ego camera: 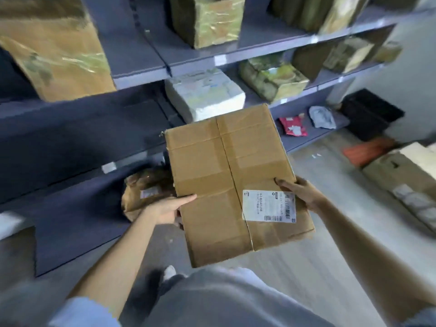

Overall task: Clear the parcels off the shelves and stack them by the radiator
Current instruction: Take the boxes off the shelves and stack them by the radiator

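I hold a flat brown cardboard parcel (226, 175) with tape and a white barcode label in front of the grey shelves (141, 67). My left hand (168, 210) grips its left edge, thumb on top. My right hand (302, 193) grips its right edge beside the label. More parcels remain on the shelves: a large tan box (54, 50) at upper left, a taped box (207, 20) on the top shelf, a white parcel (203, 93) and a greenish box (271, 76) on the middle shelf, and a brown bag parcel (146, 190) low down behind the held box.
A red pouch (293, 126) and a grey pouch (322, 116) lie on the lowest shelf at right. A black crate (370, 112) stands on the floor by the wall. Cardboard boxes (405, 178) and an orange item (368, 149) lie on the floor at right.
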Available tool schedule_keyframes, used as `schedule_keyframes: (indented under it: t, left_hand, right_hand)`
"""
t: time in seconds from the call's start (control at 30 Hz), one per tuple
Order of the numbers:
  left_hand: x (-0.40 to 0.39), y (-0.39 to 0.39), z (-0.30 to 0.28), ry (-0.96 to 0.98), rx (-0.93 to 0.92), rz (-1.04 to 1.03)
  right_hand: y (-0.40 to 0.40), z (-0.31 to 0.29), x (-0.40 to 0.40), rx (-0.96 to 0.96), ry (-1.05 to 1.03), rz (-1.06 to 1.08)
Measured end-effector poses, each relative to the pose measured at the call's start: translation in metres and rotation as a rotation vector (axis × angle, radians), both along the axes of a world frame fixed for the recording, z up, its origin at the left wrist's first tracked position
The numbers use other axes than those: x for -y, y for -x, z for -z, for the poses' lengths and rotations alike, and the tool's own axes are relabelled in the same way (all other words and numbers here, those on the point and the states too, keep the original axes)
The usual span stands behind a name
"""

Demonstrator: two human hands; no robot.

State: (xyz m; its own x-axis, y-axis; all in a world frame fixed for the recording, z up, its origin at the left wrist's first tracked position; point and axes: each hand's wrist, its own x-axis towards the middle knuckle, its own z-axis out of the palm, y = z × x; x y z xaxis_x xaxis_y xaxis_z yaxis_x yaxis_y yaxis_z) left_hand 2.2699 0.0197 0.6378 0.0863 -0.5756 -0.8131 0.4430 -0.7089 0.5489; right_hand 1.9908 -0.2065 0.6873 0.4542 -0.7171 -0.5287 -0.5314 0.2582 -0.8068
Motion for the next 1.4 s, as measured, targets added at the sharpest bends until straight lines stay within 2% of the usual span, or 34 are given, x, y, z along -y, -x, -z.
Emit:
schedule_keyframes:
  t: [0.13,0.3,0.5,0.67,0.83,1.03,1.13,1.23,1.4]
  left_hand:
    - [0.121,0.077,-0.013,0.028,0.022,0.16]
    - [0.264,0.142,-0.01,0.082,0.065,0.294]
    - [0.457,0.202,-0.003,0.066,0.11,0.57]
    - [0.628,0.271,-0.012,0.063,0.179,0.725]
    - [0.782,0.374,-0.021,0.088,0.191,0.901]
    - [0.938,0.531,-0.006,0.069,0.21,1.102]
    - [1.004,0.61,0.009,0.069,0.197,1.092]
    - [1.06,0.687,0.015,0.06,0.189,0.995]
    - [1.149,0.778,0.03,0.01,0.133,0.922]
  right_hand:
    - [0.105,-0.011,0.048,0.013,0.028,0.253]
    - [0.194,0.008,0.107,0.087,-0.001,0.503]
    - [0.267,0.023,0.225,0.099,0.014,0.636]
    - [0.331,0.001,0.35,0.049,0.048,0.73]
    - [0.421,-0.006,0.446,0.031,0.08,0.9]
    - [0.55,0.021,0.542,0.044,0.045,1.112]
    - [0.614,0.032,0.594,0.03,0.031,1.196]
    - [0.682,0.033,0.647,-0.001,0.013,1.243]
    - [0.776,0.026,0.749,-0.088,-0.022,1.248]
